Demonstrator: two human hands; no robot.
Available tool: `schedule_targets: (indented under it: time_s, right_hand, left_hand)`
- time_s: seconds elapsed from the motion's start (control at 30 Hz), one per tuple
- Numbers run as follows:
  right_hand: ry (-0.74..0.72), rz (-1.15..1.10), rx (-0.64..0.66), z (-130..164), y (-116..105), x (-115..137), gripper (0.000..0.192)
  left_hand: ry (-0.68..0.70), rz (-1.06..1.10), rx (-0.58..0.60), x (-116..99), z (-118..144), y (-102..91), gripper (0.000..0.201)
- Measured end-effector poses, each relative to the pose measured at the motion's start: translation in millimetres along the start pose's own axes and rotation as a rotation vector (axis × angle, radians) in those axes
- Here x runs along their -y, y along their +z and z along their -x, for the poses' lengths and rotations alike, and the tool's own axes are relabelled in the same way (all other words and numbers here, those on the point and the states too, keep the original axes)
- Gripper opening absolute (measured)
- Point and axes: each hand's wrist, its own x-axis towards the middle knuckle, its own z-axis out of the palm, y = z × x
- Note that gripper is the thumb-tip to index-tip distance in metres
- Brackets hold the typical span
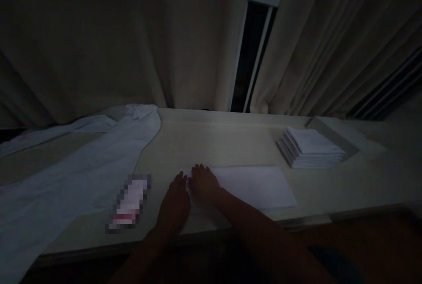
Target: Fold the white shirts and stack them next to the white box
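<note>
Room very dim; detail poor throughout. Person stands at a pale table [211,143], both bare forearms reaching in from the lower edge of view. Left hand [174,205] lies flat, palm down, fingers together and extended, on the table at the left end of a white cloth [257,185]; whether it rests on the cloth's edge or just beside it cannot be made out. Right hand [204,183] is also flat, palm down, pressed on the cloth's left end, fingertips pointing away from the person. Neither hand is closed around anything; both are spread flat, touching side by side. The cloth lies flat near the table's front edge, roughly rectangular, its near left part hidden under the right hand and forearm. To the right and farther back, well apart from the hands, sits a stack [310,147] of folded white cloths, layers visible along its near side, count not readable. Just behind it a flat grey object, cut by shadow, unidentifiable. On the left, a long white garment [82,169] drapes across the table and runs out of view at the lower left. Between garment and left hand lies a small blurred-out item [130,202], not identifiable. Behind the table hang beige curtains [115,38], parted on a dark window strip [253,46].
</note>
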Motion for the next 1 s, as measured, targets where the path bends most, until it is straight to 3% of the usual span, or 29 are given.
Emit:
schedule_targets:
  time_s: [0.13,0.27,0.43,0.6,0.77,1.0]
  right_hand:
    - [0.030,0.038,0.038,2.7,-2.2,-24.0,0.050]
    - [0.083,0.022,0.025,26.4,0.4,-52.4,0.055]
    - [0.059,0.040,-0.002,57.1,-5.5,-90.5,0.064]
    - [0.025,0.048,0.014,84.9,-29.9,-131.0,0.065]
    - [0.065,0.045,0.016,119.4,-54.0,-172.3,0.065]
    - [0.130,0.094,-0.003,153.4,-67.5,-219.9,0.062]
  left_hand:
    - [-0.001,0.015,0.166,-9.1,-42.9,30.0,0.053]
    - [0.009,-0.107,0.131,-10.0,-40.4,50.1,0.059]
    - [0.014,-0.217,0.133,-15.5,-36.9,47.6,0.072]
    - [0.010,-0.292,0.199,-17.7,-40.9,45.3,0.076]
    - [0.022,-0.313,0.216,-14.7,-41.6,48.3,0.078]
    - [0.026,-0.312,0.246,-7.6,-42.5,54.8,0.080]
